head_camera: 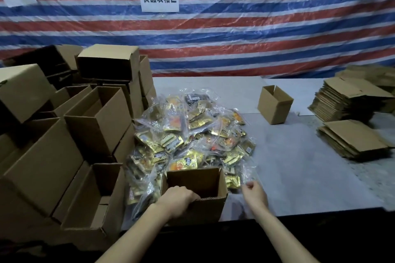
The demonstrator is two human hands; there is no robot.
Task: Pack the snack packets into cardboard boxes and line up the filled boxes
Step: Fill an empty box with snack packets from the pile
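My left hand [178, 198] gripped the cardboard box [210, 209] by its near rim; my right hand [255, 194] curled beside 1 clear packet [248, 173], hold unclear; the snack packet pile [192, 134] lay just behind; holding the box steady seemed wise.

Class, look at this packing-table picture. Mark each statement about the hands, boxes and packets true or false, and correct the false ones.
1. The left hand grips the near rim of the open box in front of the person. True.
2. The snack packets are heaped just beyond that box. True.
3. The small box standing alone farther back is closed. False: its top flaps stand open.
4. The flattened cartons are stacked on the left. False: they lie on the right, and the assembled boxes fill the left.
5. The right hand is inside the open box. False: it is outside, to the box's right, by the edge of the heap.
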